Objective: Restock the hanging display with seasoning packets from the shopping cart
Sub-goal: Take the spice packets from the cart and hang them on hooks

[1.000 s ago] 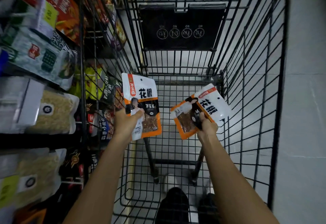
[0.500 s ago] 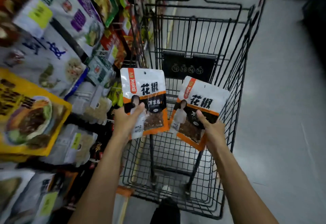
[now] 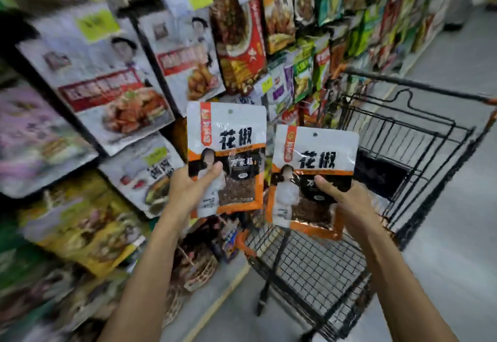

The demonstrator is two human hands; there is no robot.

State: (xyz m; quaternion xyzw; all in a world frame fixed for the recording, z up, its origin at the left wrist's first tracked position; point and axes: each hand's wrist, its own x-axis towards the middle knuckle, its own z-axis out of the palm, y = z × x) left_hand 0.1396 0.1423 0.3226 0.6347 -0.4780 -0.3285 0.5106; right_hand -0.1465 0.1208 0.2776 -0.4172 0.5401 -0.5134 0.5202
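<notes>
Head view shows the restocking at the carrying stage: two seasoning packets are out of the shopping cart [image 3: 403, 131] and in the hands, but neither is on a hook yet. The left hand [image 3: 188, 193] grips the left packet [image 3: 228, 137] at its lower left corner, with the thumb laid across the printed front and the fingers hidden behind. The right hand [image 3: 347, 201] pinches the right packet [image 3: 317, 153] the same way, at its lower right. The packets sit side by side in mid-air near the frame's centre, just apart. The hanging display [image 3: 107, 77] fills the view from about 8 to 1 o'clock, and the cart lies toward 3 to 5 o'clock. Each packet is taller than it is wide. Its long axis runs roughly 6 to 12 o'clock, with the printed face toward the camera and the small hang hole at the top edge. The left packet's hole [image 3: 230, 111] points close to 12, while the right packet leans a little so its hole [image 3: 315, 134] points nearer 1. By my reading, both packets are already turned the right way up for hanging. What is left is to find the matching peg and thread each hole onto it. The display is too blurred to show which hook is theirs. No further packets show on the visible part of the cart's mesh, though its darker far end is hard to read.
</notes>
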